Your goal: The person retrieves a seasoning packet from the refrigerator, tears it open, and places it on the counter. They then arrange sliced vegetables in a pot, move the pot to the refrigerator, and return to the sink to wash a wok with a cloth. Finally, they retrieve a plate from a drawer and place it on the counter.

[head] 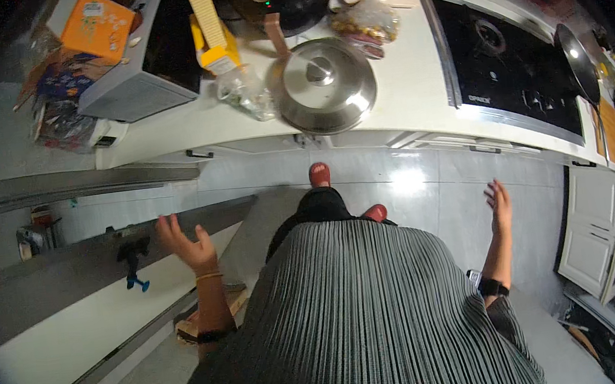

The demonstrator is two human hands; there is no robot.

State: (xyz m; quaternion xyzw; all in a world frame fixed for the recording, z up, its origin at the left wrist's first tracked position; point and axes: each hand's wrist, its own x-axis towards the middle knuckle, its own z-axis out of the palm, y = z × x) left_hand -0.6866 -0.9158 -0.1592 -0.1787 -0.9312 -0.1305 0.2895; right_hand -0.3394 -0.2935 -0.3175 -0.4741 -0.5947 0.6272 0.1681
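Observation:
My left hand (188, 245) is raised at the left with fingers apart and nothing in it. Close beside it is the grey panel of a sliding door (83, 274) with a black and blue fitting (133, 263) on it. Out to the right, above the tiled floor (430, 223), my right hand (499, 205) holds nothing and its fingers are slightly spread. Before me on the white counter (404, 95) sits a pan with a steel-rimmed glass lid (305, 98). Its brown handle (276, 33) points to the back.
A gas hob (497, 62) is set in the counter at the right, with a frying pan (577, 61) at its far end. A microwave oven (147, 79), yellow carton (214, 49) and plastic bags (245, 94) stand left. Lower cabinets (590, 228) line the right side.

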